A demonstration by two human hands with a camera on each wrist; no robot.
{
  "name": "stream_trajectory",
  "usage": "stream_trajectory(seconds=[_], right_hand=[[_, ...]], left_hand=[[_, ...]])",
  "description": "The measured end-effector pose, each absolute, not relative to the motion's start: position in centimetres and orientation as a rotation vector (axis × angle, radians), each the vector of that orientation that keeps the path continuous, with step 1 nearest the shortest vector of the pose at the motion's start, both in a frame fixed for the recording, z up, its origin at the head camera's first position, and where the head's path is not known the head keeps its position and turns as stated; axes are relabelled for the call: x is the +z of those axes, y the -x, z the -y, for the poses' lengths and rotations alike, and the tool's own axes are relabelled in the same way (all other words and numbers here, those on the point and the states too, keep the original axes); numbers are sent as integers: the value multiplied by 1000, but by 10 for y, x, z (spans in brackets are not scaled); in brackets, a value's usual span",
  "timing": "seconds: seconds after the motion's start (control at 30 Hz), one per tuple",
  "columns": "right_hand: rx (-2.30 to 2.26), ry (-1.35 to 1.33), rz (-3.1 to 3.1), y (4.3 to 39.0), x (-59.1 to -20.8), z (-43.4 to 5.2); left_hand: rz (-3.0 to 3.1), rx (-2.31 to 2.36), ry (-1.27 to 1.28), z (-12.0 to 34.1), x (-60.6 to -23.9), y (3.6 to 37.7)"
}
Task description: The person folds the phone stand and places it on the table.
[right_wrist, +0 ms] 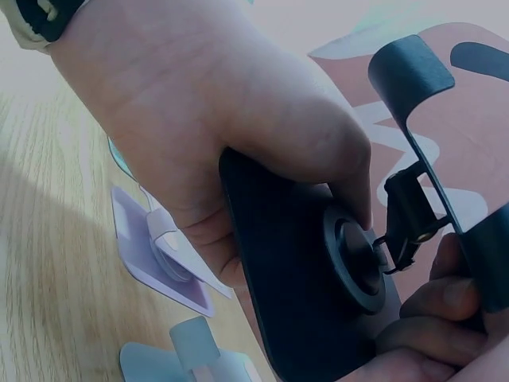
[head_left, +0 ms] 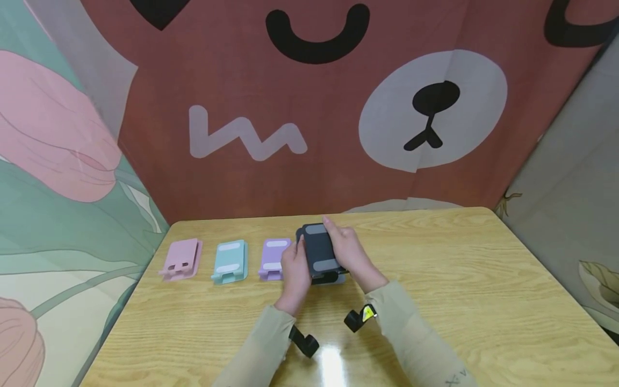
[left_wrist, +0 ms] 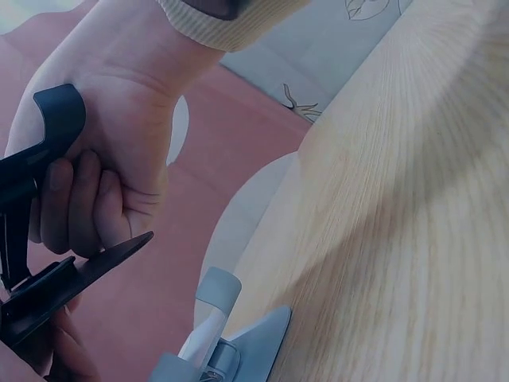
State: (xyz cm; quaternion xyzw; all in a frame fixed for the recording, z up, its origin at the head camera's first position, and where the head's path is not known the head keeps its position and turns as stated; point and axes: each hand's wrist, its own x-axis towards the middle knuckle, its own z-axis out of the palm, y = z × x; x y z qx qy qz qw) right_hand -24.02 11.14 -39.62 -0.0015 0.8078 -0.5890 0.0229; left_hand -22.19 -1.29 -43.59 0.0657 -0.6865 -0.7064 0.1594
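Note:
A black folding phone stand (head_left: pixel 319 248) with grey pads is held above the table by both hands. My left hand (head_left: pixel 296 270) grips its left side, thumb along the edge. On the other side my right hand (head_left: pixel 352 250) holds it, thumb near the top edge. In the right wrist view, the stand's base plate (right_wrist: pixel 278 263) and round pivot show, with its hinged holder (right_wrist: pixel 429 207) folded away from the base. Below the hands stands a grey-blue phone stand (left_wrist: pixel 262 342), mostly hidden in the head view. A purple phone stand (head_left: pixel 272 258) is just left of my left hand.
Farther left on the wooden table (head_left: pixel 459 301) are a light-blue phone stand (head_left: pixel 230 262) and a pink one (head_left: pixel 181 259), in a row with the purple one. A printed cloth (head_left: pixel 242 183) hangs behind the table's far edge.

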Motion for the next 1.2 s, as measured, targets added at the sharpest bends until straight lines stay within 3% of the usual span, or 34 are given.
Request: stream_trajectory(seconds=[1.2], right_hand=[[-1846, -112, -2466, 240, -392, -118]], left_hand=[[2173, -1973, -162, 17, -431, 219]])
